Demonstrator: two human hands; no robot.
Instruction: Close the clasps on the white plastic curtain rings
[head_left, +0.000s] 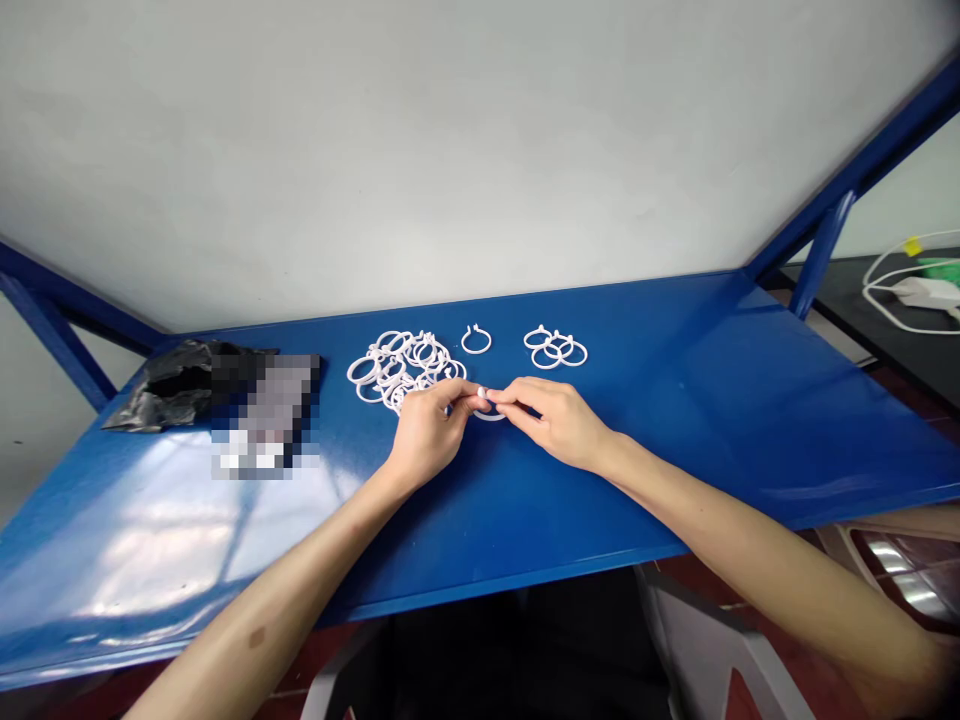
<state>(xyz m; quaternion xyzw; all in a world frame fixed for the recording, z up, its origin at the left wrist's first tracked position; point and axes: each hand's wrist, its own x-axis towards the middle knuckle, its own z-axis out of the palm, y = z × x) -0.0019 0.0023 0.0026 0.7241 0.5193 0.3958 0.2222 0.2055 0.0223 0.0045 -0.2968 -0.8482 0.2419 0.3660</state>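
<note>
My left hand point(427, 430) and my right hand point(555, 420) meet over the middle of the blue table point(675, 420), fingers pinched together on one white plastic ring point(489, 412). Just behind my left hand lies a pile of several white rings point(401, 365). A single open ring point(476, 340) lies behind my fingertips. A small cluster of linked white rings point(555, 349) sits to the right of it.
A crumpled black plastic bag point(176, 385) lies at the table's left, next to a blurred-out patch. Blue frame struts rise at both back corners. White cables and a charger point(911, 290) lie on a dark surface at far right. A white wall stands behind.
</note>
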